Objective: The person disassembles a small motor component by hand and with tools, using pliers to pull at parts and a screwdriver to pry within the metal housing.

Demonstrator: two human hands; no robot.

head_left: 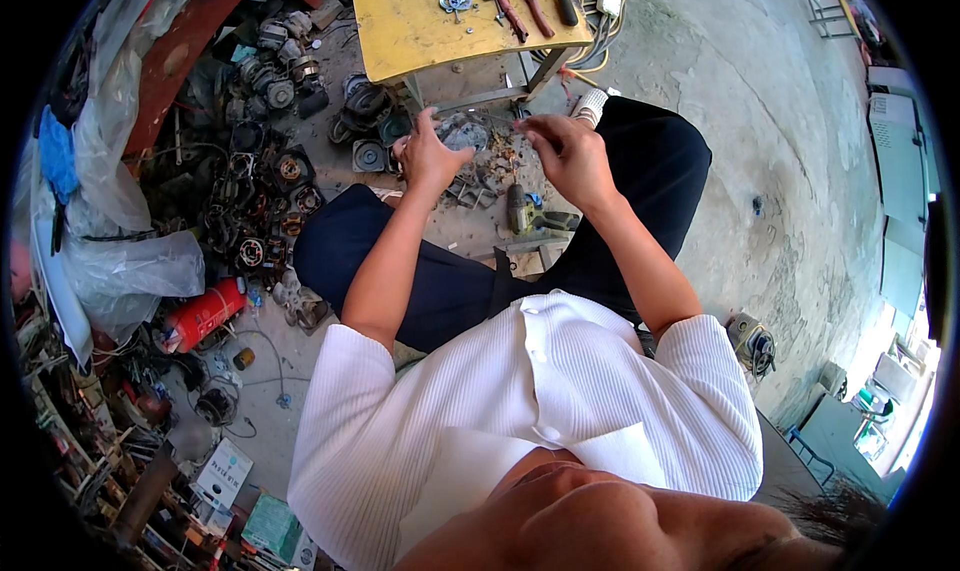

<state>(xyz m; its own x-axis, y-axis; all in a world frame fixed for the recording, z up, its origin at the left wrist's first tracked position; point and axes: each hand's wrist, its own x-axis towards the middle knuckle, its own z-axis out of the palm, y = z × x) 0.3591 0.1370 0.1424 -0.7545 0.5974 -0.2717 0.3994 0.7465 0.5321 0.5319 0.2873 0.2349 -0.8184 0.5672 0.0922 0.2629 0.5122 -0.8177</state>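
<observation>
My left hand (pixel 432 159) is raised over the floor in front of my knees, thumb and forefinger spread apart, with nothing visible between them. Close beside it lies a square grey motor part (pixel 370 157). To the right, my right hand (pixel 575 159) is bent with its fingertips drawn together in a pinch; whatever they hold is too small to make out. Between and below the hands, a heap of metal scraps (pixel 490 166) covers the floor. A green and black cordless drill (pixel 540 214) lies between my legs.
Ahead stands a yellow-topped low table (pixel 420 26) with red-handled pliers (pixel 525 9), a black-handled screwdriver (pixel 565 1) and small metal parts (pixel 456 1). Piled motor parts (pixel 265 196) and a red cylinder (pixel 205 314) fill the left. A corded device (pixel 752 341) sits at right.
</observation>
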